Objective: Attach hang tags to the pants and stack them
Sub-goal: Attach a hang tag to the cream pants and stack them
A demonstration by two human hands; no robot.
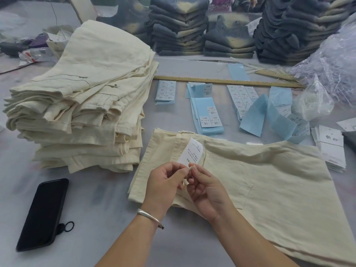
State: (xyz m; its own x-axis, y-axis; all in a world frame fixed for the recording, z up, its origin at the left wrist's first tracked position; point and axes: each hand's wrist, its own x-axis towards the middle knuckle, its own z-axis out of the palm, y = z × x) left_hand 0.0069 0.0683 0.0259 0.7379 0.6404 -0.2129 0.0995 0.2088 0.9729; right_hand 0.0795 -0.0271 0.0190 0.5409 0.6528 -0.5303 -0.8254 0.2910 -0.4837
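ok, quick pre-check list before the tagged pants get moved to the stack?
1. Both hands on tag: ok. Left hand and right hand pinch the white hang tag at its lower end.
2. Tag fastened to the cream pants: cannot tell, fingers hide the join.
3. Pants lying flat on the table: ok.
4. Cream stack ready to take another: ok, though its top pair sits tilted.
5. Path to stack free: ok; the black phone lies nearer, off to the side.

Matt ribbed-cloth pants (269,180) — paper tag (190,153)
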